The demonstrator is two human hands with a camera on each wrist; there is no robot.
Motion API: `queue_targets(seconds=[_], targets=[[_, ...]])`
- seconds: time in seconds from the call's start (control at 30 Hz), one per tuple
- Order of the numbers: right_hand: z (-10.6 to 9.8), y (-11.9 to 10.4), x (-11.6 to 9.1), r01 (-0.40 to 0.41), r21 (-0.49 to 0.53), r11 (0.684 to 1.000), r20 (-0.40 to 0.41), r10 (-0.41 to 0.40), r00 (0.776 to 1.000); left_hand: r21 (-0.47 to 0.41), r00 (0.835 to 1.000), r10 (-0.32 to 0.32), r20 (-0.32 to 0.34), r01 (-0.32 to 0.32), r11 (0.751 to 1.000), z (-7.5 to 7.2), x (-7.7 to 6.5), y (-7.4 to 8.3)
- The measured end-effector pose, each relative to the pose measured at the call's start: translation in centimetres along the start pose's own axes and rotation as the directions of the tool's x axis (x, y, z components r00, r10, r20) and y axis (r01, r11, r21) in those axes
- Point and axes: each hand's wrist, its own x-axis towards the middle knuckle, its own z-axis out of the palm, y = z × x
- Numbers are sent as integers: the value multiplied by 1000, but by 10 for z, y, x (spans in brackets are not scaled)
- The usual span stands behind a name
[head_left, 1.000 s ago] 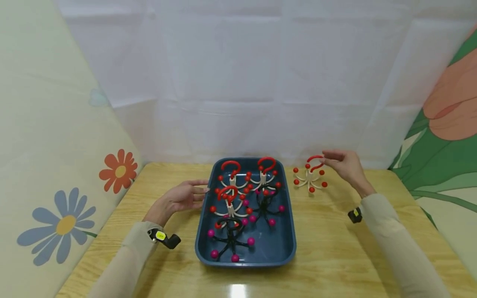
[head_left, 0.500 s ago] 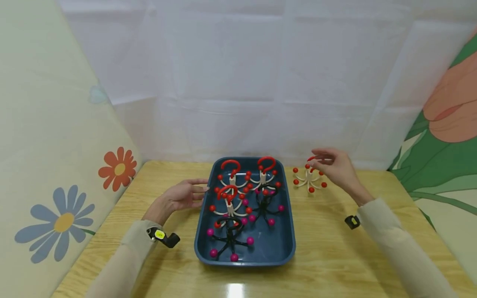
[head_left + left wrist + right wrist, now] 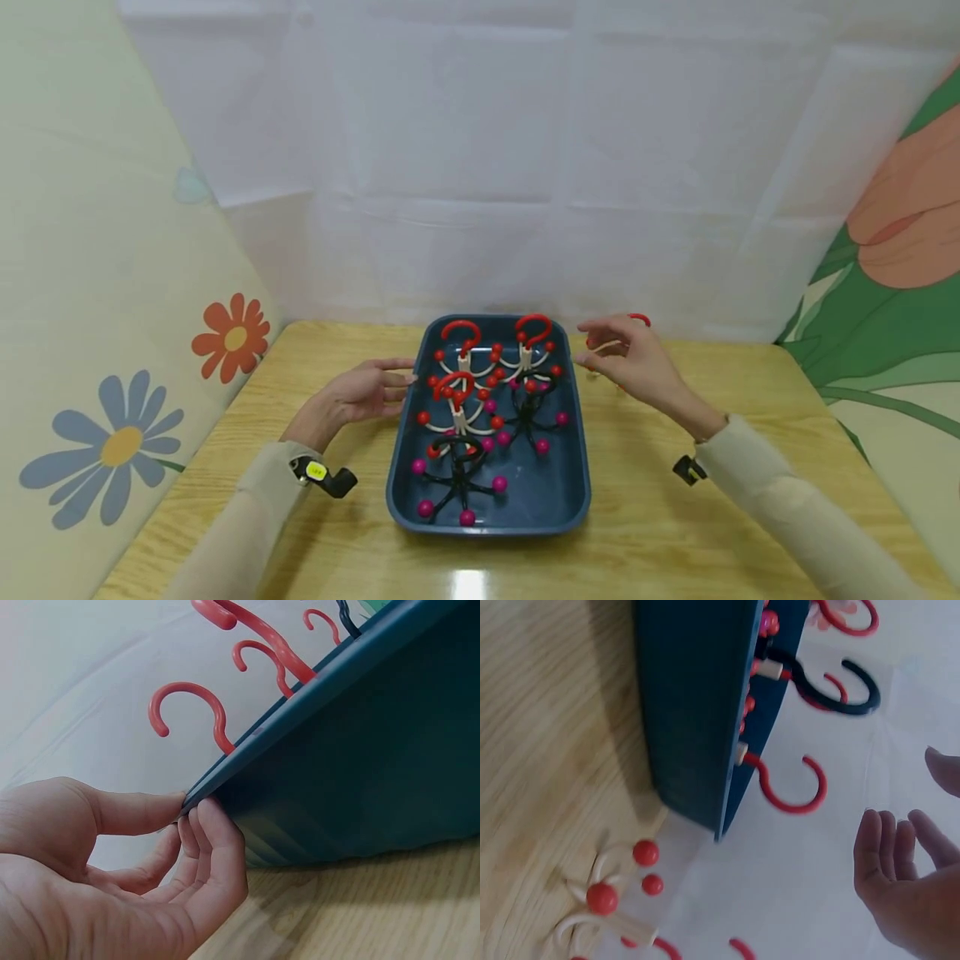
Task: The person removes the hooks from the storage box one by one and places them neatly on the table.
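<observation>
In the head view, my left hand point(image 3: 367, 392) is at the left rim of a dark blue tray point(image 3: 551, 508). The left wrist view shows its thumb and fingers pinching the rim at a corner. Inside the tray stand white hangers point(image 3: 460, 421) with red hooks and red ball-tipped arms. Black hangers point(image 3: 460, 482) with magenta balls stand among them. My right hand point(image 3: 633, 358) hovers beside the tray's right rim, thumb and fingers apart, holding nothing. Behind it, partly hidden, another white hanger point(image 3: 619, 926) with a red hook stands on the table.
The wooden table point(image 3: 675, 533) reaches back to a white cloth point(image 3: 465, 167). Flower-printed cloths flank it at the left point(image 3: 97, 275) and the right point(image 3: 900, 250).
My right hand has moved left from the red hook of the hanger outside the tray to the tray's right rim. That hanger stays in place. The left hand keeps its place at the rim.
</observation>
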Motion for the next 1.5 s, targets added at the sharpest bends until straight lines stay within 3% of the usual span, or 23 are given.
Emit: queue_targets(seconds=[0.3,0.63,1.0,1.5], targets=[[32,-25,-5,54,71,996,131,-63,989,7,1000,-4,-12,4,1000,0,0,0],[64,-41,-12,76,131,989,289,-111,951,-10,1000,-4,-3,4,1000,1,-1,1],[86,-48,-18,10,201,980,388,-89,918,-10,1000,-4,-4,4,1000,2,-2,0],[108,-46,-22,-93,243,966,461,-30,887,-27,1000,2,3,-2,1000,1,-2,0]])
